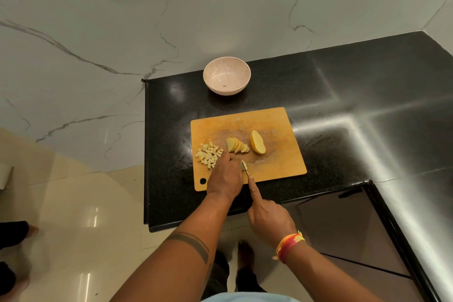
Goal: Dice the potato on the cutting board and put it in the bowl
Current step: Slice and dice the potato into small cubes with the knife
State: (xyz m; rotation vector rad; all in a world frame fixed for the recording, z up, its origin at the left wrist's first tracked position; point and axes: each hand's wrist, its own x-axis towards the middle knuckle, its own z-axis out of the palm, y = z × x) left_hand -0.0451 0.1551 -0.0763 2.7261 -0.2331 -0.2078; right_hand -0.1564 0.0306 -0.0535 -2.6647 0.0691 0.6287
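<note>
Left hand (226, 174) pressed over potato slices (237, 146) — grip hidden. Right hand (268, 216) gripping knife (244, 167), forefinger along spine. Dice (209, 154) at 9 o'clock; bowl (226, 75) at 12.

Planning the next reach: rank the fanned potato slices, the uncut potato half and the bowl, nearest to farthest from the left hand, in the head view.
1. Fanned potato slices: just beyond the left hand, mid-board.
2. Uncut potato half: right of the slices, on the cutting board.
3. Bowl: beyond the board, on the black counter.
</note>
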